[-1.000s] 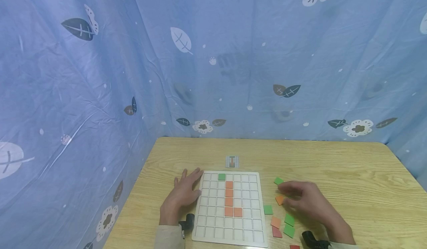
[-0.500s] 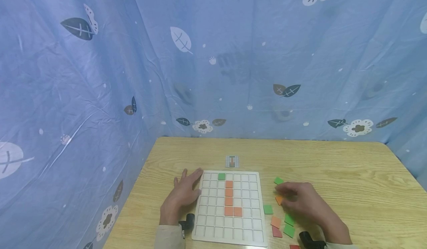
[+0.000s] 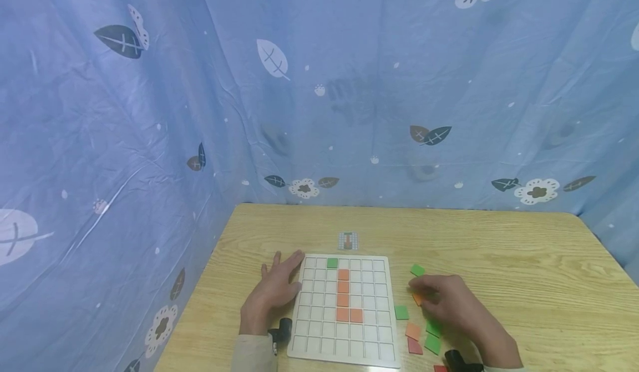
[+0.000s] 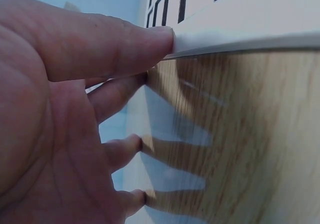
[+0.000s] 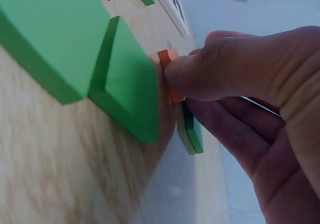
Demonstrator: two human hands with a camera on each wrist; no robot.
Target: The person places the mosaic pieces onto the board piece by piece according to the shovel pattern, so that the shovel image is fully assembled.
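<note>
A white grid board (image 3: 319, 330) lies on the table, bearing one green tile (image 3: 332, 263) near its far edge and several orange tiles (image 3: 343, 286) in an L shape. My left hand (image 3: 272, 291) rests spread at the board's left side, its thumb (image 4: 150, 46) touching the rim. To the right of the board, my right hand (image 3: 451, 301) pinches an orange tile (image 5: 170, 76), largely covered by the hand in the head view. Just beyond the fingertips lies a green tile (image 3: 417, 270), and two more green tiles (image 5: 127, 81) sit close beneath the palm.
A small printed card (image 3: 348, 241) with a grid pattern lies beyond the board. Right of the board are a green tile (image 3: 401, 312), an orange tile (image 3: 412, 331) and a red tile (image 3: 415, 346) with a curved mark. A blue curtain (image 3: 374, 111) surrounds the table (image 3: 524, 266).
My right hand has shifted slightly left and nearer, its fingers coming down over the orange tile. The left hand and the board keep their places.
</note>
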